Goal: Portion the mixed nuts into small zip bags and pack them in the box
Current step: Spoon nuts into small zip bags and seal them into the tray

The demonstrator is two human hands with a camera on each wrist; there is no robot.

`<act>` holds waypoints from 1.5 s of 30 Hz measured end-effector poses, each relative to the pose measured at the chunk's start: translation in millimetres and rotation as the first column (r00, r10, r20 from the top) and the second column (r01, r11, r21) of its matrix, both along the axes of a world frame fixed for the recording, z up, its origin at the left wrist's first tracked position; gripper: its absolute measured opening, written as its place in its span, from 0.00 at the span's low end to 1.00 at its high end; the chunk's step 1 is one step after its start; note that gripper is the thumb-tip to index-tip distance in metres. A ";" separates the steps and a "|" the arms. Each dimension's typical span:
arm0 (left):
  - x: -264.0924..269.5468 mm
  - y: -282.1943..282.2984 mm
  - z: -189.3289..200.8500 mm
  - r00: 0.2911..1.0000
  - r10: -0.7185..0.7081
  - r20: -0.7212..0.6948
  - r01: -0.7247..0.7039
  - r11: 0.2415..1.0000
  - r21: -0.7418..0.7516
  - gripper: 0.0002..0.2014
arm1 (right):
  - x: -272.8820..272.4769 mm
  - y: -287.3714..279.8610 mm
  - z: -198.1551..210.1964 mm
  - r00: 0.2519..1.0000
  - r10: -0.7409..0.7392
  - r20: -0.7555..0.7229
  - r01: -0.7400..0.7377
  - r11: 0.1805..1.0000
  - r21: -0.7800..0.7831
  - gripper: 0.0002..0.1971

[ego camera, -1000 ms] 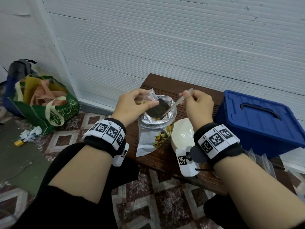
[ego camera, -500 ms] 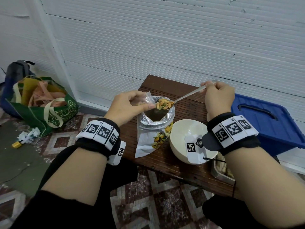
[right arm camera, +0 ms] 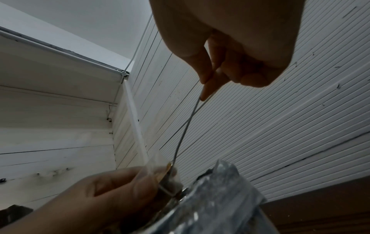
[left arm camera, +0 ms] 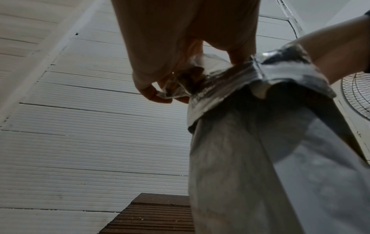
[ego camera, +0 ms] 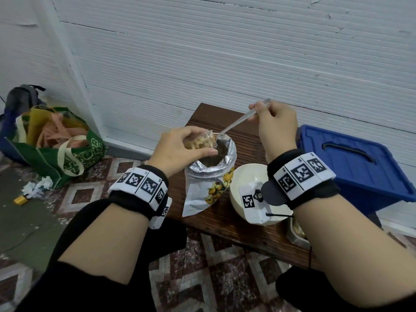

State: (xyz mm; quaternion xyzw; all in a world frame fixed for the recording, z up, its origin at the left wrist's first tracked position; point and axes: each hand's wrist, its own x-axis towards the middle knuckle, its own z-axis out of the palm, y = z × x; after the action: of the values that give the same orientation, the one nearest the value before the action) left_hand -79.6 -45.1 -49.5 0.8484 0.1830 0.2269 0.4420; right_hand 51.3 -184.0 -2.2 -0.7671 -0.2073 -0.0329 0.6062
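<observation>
Left hand [ego camera: 180, 147] pinching small zip bag [ego camera: 202, 143] of nuts above open foil pouch [ego camera: 211, 176] on bench [ego camera: 247, 140]; right hand [ego camera: 276, 124] gripping spoon [ego camera: 236, 123], tip in bag. Blue box [ego camera: 351, 167] closed, right.

even soft light; wrist views dim, backlit, warped at edges.

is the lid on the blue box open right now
No, the blue box beside the right hand sits with its handled lid flat and closed on top.
</observation>
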 end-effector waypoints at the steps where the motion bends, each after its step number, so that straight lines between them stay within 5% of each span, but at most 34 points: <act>1: 0.6 -0.9 -0.1 1.000 0.009 -0.001 -0.009 1.000 0.004 0.22 | -2.7 1.1 -0.2 0.999 0.033 0.017 -0.033 0.999 0.014 0.14; 7: 2.8 -0.3 -2.2 0.998 0.055 0.042 -0.052 0.997 -0.063 0.19 | -9.3 -6.6 6.8 0.968 0.160 0.192 -0.190 0.970 0.148 0.08; 15: 0.2 5.8 -4.0 0.995 0.080 0.065 -0.072 0.991 -0.114 0.16 | -1.7 -12.5 11.2 0.969 -0.108 0.223 0.046 0.963 0.265 0.10; 29: -3.6 9.5 -5.2 0.994 0.107 0.022 -0.104 0.989 -0.109 0.12 | -8.2 -18.6 -15.7 0.970 -0.194 0.145 0.172 0.973 0.154 0.10; 34: -3.7 8.3 -4.7 0.996 0.092 0.020 -0.090 0.990 -0.106 0.10 | -14.9 -14.6 -26.7 0.964 -0.002 0.265 0.017 0.998 -0.053 0.09; 38: -2.0 11.3 -8.6 0.994 0.105 0.022 -0.102 0.990 -0.102 0.12 | -18.5 -6.6 -44.1 0.808 0.302 0.506 -0.082 0.908 -0.411 0.14; 41: -1.0 12.4 -10.5 0.994 0.107 0.021 -0.105 0.990 -0.089 0.14 | -22.9 -4.9 -50.2 0.746 0.442 0.498 -0.094 0.810 -0.578 0.16; 45: 0.1 13.2 -11.8 0.995 0.096 0.035 -0.092 0.991 -0.099 0.16 | -25.8 -4.8 -40.3 0.810 0.441 0.387 -0.175 0.811 -0.558 0.15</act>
State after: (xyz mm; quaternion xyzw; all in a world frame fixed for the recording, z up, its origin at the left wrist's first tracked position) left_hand -79.4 -31.9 -61.3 0.8115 0.2248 0.2553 0.4751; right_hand 25.5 -188.8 -42.5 -0.8151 -0.4839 -0.0734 0.3100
